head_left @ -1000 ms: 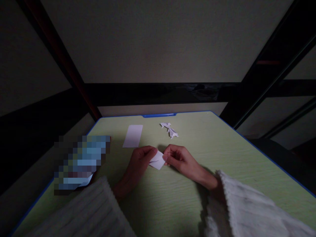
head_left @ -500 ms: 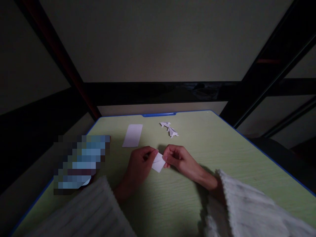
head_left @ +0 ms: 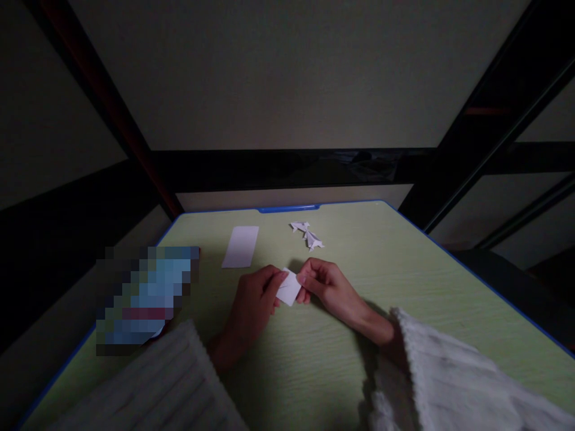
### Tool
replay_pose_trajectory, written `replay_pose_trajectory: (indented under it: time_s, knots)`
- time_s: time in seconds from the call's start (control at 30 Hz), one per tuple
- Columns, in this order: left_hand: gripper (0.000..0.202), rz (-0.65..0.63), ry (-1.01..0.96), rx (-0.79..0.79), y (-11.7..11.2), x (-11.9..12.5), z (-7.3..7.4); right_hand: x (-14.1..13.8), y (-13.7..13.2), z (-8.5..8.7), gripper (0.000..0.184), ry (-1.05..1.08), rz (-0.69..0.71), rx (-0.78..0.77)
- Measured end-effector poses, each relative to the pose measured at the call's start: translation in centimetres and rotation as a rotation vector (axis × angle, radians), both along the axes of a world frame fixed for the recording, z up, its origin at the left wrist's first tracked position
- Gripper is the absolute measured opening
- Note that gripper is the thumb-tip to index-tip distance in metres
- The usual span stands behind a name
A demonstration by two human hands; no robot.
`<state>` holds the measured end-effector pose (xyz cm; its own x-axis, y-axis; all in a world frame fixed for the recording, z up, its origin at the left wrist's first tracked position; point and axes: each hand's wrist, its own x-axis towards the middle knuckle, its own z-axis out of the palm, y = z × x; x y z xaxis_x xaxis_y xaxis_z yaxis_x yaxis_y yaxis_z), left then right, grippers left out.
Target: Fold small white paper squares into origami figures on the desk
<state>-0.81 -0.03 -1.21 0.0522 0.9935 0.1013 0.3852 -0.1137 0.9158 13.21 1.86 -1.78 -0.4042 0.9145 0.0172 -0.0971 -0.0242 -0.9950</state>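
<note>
Between my two hands is a small folded piece of white paper (head_left: pixel 288 289), held like a tilted square just above the table, with a slit or crease line across it. My left hand (head_left: pixel 254 297) pinches its left corner between thumb and fingers. At the right corner, my right hand (head_left: pixel 324 281) grips the same paper with thumb and curled fingers. Beyond my hands lie small white origami figures (head_left: pixel 313 239), touching or nearly touching each other. A flat rectangular sheet of white paper (head_left: pixel 241 246) rests further left.
The pale green table (head_left: pixel 431 311) has a blue rim and a blue strip (head_left: pixel 290 208) at its far edge. A blurred-out device or object (head_left: pixel 150 296) lies at the left. A wall panel (head_left: pixel 291 78) rises behind the table; a dark rounded shape (head_left: pixel 498 278) stands at the right.
The folded paper has turned and risen slightly between my hands, showing more of its upper corner. My right hand has shifted a little upward; the left fingers now show beneath the paper.
</note>
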Motion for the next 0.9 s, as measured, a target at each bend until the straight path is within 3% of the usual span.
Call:
replay_pose_trajectory:
  time_s: [0.3, 0.57, 0.77, 0.9]
  knots:
    - [0.024, -0.073, 0.061, 0.051, -0.27, -0.11, 0.11, -0.04, -0.29, 0.44, 0.025, -0.027, 0.11, 0.002]
    - [0.023, -0.187, -0.143, -0.155, 0.37, -0.19, -0.48, 0.29, -0.03, 0.15, 0.027, -0.04, 0.055, 0.01]
    - [0.024, -0.261, -0.111, -0.168, 0.14, -0.04, -0.15, 0.33, -0.55, 0.33, 0.025, -0.139, 0.087, 0.134]
    - [0.027, -0.308, -0.114, -0.171, 0.04, 0.08, -0.34, 0.35, -0.77, 0.41, 0.027, -0.243, 0.021, 0.244]
